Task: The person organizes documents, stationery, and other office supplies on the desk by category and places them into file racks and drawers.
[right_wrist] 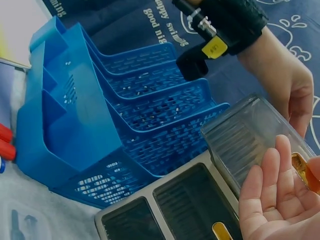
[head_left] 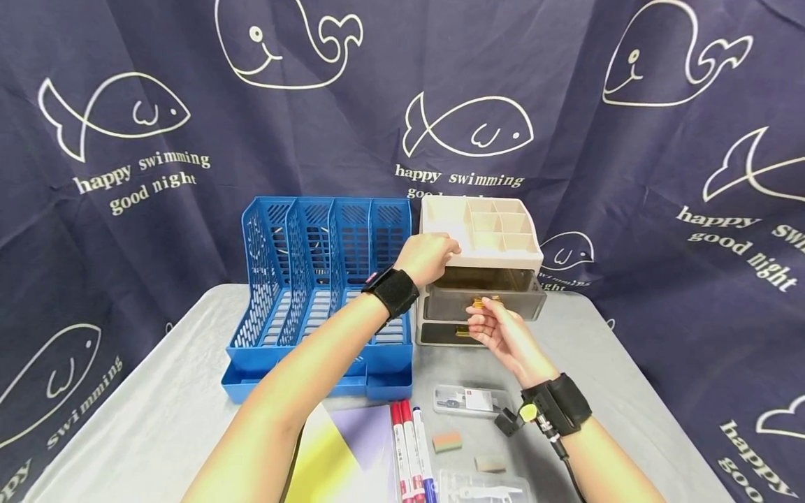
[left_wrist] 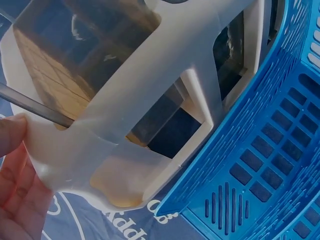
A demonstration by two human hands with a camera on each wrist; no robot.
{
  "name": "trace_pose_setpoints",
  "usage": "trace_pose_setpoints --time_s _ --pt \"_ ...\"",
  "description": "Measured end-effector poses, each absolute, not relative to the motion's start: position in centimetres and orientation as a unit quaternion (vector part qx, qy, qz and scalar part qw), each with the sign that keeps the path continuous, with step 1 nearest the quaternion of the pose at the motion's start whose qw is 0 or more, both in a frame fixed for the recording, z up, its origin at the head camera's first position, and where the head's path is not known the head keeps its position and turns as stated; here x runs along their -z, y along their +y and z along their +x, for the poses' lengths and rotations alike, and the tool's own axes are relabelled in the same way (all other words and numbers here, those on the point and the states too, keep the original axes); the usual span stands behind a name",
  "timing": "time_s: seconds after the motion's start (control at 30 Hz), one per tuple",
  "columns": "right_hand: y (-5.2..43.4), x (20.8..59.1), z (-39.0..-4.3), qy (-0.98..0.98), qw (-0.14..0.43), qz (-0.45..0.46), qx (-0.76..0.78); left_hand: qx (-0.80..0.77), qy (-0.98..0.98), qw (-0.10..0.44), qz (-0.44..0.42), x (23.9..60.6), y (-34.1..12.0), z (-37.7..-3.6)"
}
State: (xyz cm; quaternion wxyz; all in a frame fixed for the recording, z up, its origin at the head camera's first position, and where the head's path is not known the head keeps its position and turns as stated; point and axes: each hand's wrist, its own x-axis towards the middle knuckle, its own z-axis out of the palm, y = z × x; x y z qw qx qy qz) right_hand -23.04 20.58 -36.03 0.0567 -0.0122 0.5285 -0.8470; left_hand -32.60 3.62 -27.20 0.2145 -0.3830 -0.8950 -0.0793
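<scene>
A: Step in hand?

B: Drawer work, I judge. Upper drawer (head_left: 448,305) of the white cabinet (head_left: 503,260) stands part-way out, its front well proud of the frame. Lower drawer (head_left: 445,333) closed.

A: Right hand (head_left: 509,337)?

B: Thumb and forefinger pinched on the gold handle (right_wrist: 298,165) of the upper drawer. Other fingers extended, off the handle.

A: Left hand (head_left: 428,257)?

B: At the cabinet's upper left front edge, thumb and fingers gripping it. Reads as bracing.

A: Surroundings?

B: Blue rack (head_left: 283,360) just beside the cabinet, on its left; both on the grey desk (head_left: 610,377). In front: markers (head_left: 411,447), flat case (head_left: 473,399), two-tone eraser (head_left: 447,441), pale eraser (head_left: 490,464).

A: Opening or closing?

B: Cannot tell from the pose. Opening seems likelier to me, with small stationery lying out on the desk.

A: So the next move calls for what?

B: If opening: a straight, level pull, cabinet held steady, stopping short of the drawer tipping out. Right hand would then need to let go before taking up anything small. If closing: an even push on the same line, left hand's fingers clear of the gap.
</scene>
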Motion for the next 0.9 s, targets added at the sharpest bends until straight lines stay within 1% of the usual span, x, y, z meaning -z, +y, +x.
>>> trace_pose_setpoints --time_s 0.27,0.5,0.9 --pt "20.7 35.9 -21.5 0.539 0.058 -0.013 0.840 0.079 -0.894 0.218 -0.382 27.3 3.7 -32.7" --pt "20.8 36.2 -20.4 0.538 0.069 -0.041 0.839 0.074 -0.896 0.212 -0.384 27.2 3.8 -32.7" --pt "20.4 36.4 -19.6 0.541 0.082 -0.057 0.835 0.069 -0.897 0.211 -0.382 27.1 3.9 -33.0"
